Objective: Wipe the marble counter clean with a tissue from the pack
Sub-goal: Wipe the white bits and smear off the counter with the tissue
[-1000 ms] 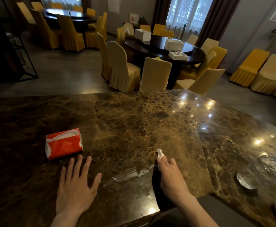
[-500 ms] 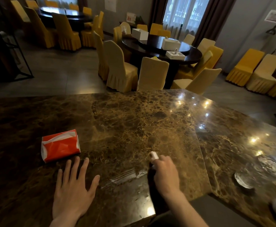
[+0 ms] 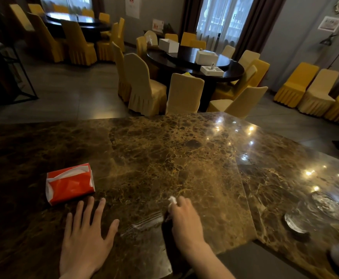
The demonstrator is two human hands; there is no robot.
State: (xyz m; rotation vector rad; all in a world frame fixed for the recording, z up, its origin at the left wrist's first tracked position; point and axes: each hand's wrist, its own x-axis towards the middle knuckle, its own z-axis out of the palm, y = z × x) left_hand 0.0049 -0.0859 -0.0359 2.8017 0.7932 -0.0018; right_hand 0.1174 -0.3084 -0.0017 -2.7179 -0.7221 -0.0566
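A brown marble counter [image 3: 164, 158] fills the lower half of the view. On it at the left lies a red tissue pack [image 3: 70, 183] with white tissue showing at its top. My left hand [image 3: 86, 238] rests flat on the counter just below the pack, fingers spread. My right hand [image 3: 184, 220] is closed on a small white tissue [image 3: 172, 200] that pokes out past the fingertips and presses on the marble. A pale wet streak [image 3: 144, 224] lies between the two hands.
A glass ashtray [image 3: 315, 212] sits on the counter at the right. The counter's near edge runs under my right wrist. Beyond the far edge are yellow-covered chairs [image 3: 144, 83] and a dark round table [image 3: 194, 61] with white boxes.
My right hand with the tissue has slid to the left along the counter, closer to the streak. My left hand stays flat in place.
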